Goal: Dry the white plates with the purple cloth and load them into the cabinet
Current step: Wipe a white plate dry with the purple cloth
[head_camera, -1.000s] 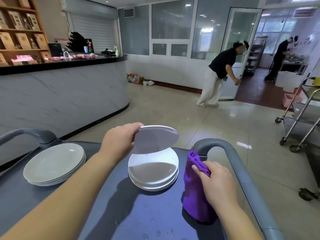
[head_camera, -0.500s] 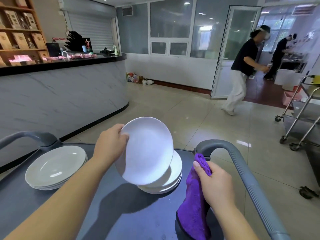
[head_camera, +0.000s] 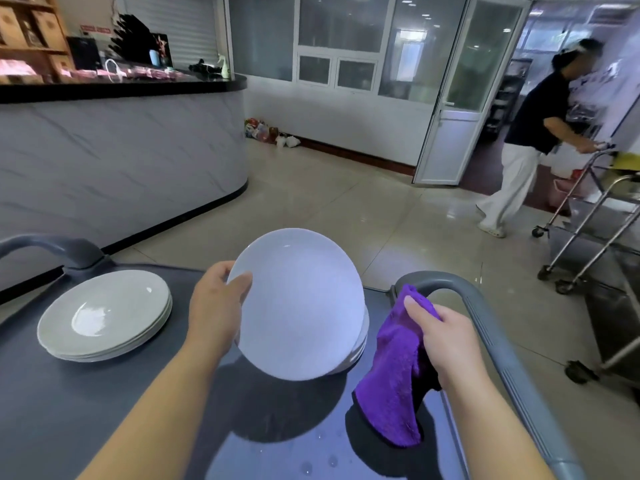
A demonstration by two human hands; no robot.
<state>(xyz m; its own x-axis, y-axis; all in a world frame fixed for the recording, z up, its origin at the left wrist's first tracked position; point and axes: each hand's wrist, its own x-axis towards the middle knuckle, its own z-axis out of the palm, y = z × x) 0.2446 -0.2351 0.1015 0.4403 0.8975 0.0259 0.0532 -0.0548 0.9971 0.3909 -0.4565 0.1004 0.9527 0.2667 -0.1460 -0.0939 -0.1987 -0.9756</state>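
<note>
Now, left hand: lower middle of the frame; it grips the left rim of a white plate, thumb curled over the face toward the camera, fingers hidden behind the rim.
White plate: held up off the cart and tilted on edge, its broad face turned to the camera, at the centre of the frame.
Stack of plates: mostly hidden behind the held plate; only its right edges show, resting on the cart top.
Right hand: lower right; its fingers are curled round a purple cloth, index finger lying along the upper fold.
Purple cloth: bunched in that hand and hanging down just right of the held plate; its lower end reaches the cart top, but contact cannot be told.
Second stack: left of the frame, flat on the cart top, well apart from the left hand, the top plate glossy.
Droplets: bottom middle, on the dark cart top.
Cart handle: grey, curving behind and to the right of the right hand.
Counter: upper left, marble-patterned front under a black top.
Person: upper right, in a dark top and white trousers, hands on a metal trolley.
Glass door: upper right, standing open.
</note>
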